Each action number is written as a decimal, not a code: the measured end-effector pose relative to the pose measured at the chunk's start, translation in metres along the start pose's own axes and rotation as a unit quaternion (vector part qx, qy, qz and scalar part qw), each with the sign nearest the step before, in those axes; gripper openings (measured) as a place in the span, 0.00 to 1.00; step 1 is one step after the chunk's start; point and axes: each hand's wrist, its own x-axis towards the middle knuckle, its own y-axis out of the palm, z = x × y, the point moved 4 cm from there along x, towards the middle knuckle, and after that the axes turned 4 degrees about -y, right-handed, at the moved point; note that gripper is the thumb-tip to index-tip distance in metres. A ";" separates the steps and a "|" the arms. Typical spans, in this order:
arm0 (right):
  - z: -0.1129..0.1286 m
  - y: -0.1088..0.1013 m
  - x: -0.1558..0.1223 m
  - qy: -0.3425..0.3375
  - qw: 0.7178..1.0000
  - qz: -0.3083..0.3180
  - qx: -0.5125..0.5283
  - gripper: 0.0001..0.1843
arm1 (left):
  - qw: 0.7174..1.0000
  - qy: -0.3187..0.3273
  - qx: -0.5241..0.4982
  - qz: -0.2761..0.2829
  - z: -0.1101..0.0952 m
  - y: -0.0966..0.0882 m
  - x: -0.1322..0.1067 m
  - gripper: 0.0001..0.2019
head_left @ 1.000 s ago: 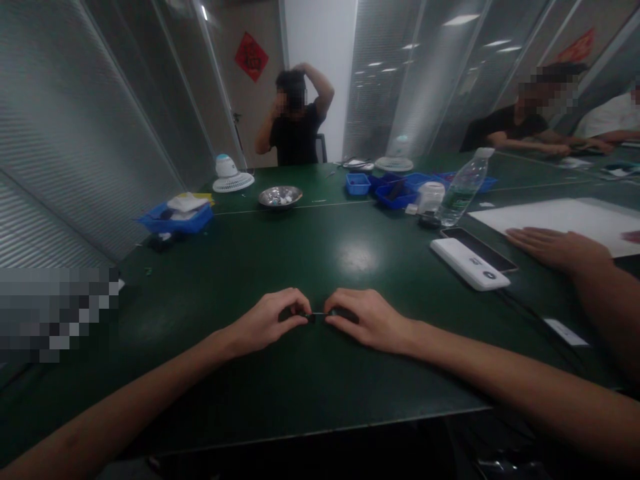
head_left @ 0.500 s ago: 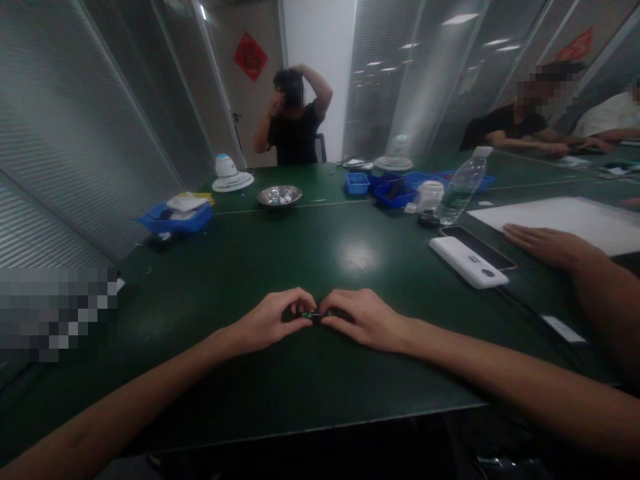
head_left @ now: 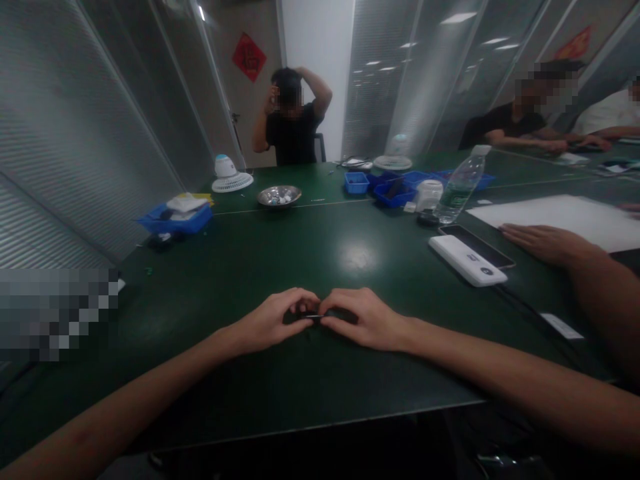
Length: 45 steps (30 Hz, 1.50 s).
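Observation:
Over the near middle of the green table, my two hands meet fingertip to fingertip. Between them is a small, thin, dark piece with a pale edge; its kind is too small to make out. My left hand pinches its left end between thumb and fingers. At the right end, my right hand is closed on it in the same way, with the fingertips covering part of the piece.
A white power bank with a cable lies beside a phone. A water bottle, blue bins, a metal bowl and a blue tray stand farther back. Another person's hand rests on white paper.
The small piece between my fingertips has turned: its green side showed before, and now a dark, thin edge shows. My hands have barely moved.

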 end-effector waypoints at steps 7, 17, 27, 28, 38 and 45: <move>0.002 -0.010 -0.002 0.024 0.997 -0.070 0.009 0.07 | 0.998 -0.023 0.037 -0.039 -0.001 -0.008 -0.002 0.14; 0.004 -0.018 -0.003 0.045 0.989 -0.140 0.012 0.08 | 0.967 0.172 0.151 0.115 -0.033 0.006 -0.016 0.22; 0.000 -0.017 -0.007 0.041 0.992 -0.118 0.022 0.08 | 0.956 -0.012 0.291 -0.035 0.090 -0.101 -0.025 0.25; -0.001 -0.016 -0.007 0.041 0.992 -0.116 0.023 0.09 | 0.952 -0.038 0.300 -0.055 0.106 -0.117 -0.031 0.25; 0.001 -0.017 -0.007 0.032 0.993 -0.116 0.019 0.08 | 0.926 -0.141 0.335 -0.105 0.162 -0.173 -0.067 0.24; 0.004 -0.018 -0.005 0.025 0.992 -0.119 0.024 0.07 | 0.918 -0.101 0.363 -0.122 0.170 -0.172 -0.065 0.21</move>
